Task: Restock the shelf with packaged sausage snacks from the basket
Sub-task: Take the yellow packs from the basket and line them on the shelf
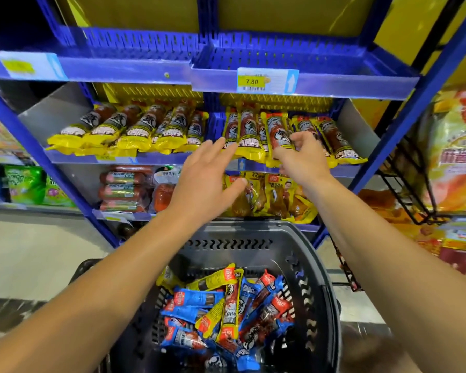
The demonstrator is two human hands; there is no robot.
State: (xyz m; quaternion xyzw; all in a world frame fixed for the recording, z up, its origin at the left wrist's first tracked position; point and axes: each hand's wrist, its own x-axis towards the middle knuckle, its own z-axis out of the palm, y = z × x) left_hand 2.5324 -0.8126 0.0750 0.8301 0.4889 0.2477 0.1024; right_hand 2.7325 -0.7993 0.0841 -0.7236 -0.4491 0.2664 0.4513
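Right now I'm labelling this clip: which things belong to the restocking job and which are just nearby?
Part of the job:
- basket
- sausage packs in the basket
- yellow sausage packs on the shelf
- left hand
- right hand

Just nearby:
- drumstick packs
- price tag
- green snack bags

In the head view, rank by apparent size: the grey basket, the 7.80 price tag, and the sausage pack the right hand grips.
1. grey basket, though it sits nearest the camera.
2. 7.80 price tag and the sausage pack in the right hand: too alike to rank.
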